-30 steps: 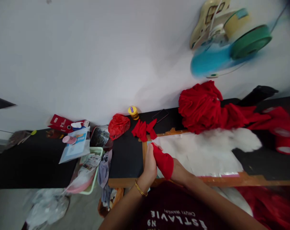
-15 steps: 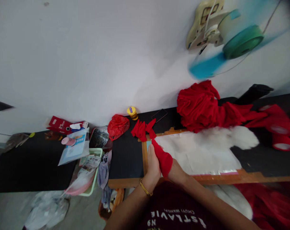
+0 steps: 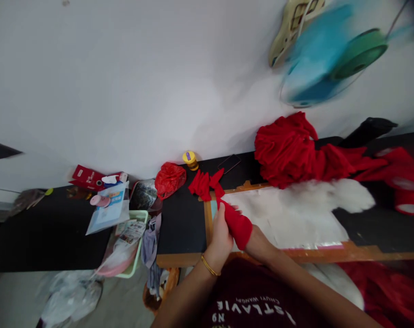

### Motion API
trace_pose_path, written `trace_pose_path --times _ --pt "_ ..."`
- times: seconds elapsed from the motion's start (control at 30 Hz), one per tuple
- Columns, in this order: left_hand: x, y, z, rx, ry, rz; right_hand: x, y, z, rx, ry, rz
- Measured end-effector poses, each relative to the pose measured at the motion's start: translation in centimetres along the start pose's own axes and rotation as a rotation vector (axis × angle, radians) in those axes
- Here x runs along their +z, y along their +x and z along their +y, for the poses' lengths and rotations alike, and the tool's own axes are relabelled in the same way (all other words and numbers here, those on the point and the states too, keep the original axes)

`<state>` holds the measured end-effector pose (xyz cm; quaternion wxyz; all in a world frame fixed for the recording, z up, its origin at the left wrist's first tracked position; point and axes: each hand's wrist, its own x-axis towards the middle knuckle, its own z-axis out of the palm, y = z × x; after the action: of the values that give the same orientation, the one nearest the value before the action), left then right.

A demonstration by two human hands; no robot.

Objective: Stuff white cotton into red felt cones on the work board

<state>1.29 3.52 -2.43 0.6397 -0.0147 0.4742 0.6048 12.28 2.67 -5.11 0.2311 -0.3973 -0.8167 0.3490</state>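
Observation:
A red fabric sleeve (image 3: 239,224), pointed at its far end, covers my right hand (image 3: 256,239) up to the wrist. The fabric hides the fingers of that hand. From the left side, my left hand (image 3: 222,232) is closed round the sleeve, its thumb along the near face and its fingertips showing beyond the far side. Both hands are above the left end of a white sheet (image 3: 265,218) on the bench. Just beyond them lies a small bunch of similar red fabric pieces (image 3: 200,184). White stuffing (image 3: 313,200) is spread over the sheet to the right.
A large red fabric heap (image 3: 285,152) stands at the back right. A spinning fan (image 3: 330,68) hangs on the wall. Behind the hands are a yellow-lidded jar (image 3: 190,160), a phone (image 3: 229,163) and a red plastic bag (image 3: 170,181). Left of the bench sits a green basket (image 3: 143,216).
My left hand has shifted its hold, and its fingertips now show past the sleeve. The sleeve sits slightly further right and looks wider. The view has moved slightly.

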Motion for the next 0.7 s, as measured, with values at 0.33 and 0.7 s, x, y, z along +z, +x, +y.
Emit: trace_pose_path --times 0.33,0.7 --pt "-1.3 2.6 1.7 -0.075 -0.168 0.103 -0.9 -0.4 0.3 -0.132 -0.407 0.013" --pt "-2.8 2.8 1.4 -0.153 -0.124 0.044 -3.8 2.3 -1.5 0.11 -0.306 0.198"
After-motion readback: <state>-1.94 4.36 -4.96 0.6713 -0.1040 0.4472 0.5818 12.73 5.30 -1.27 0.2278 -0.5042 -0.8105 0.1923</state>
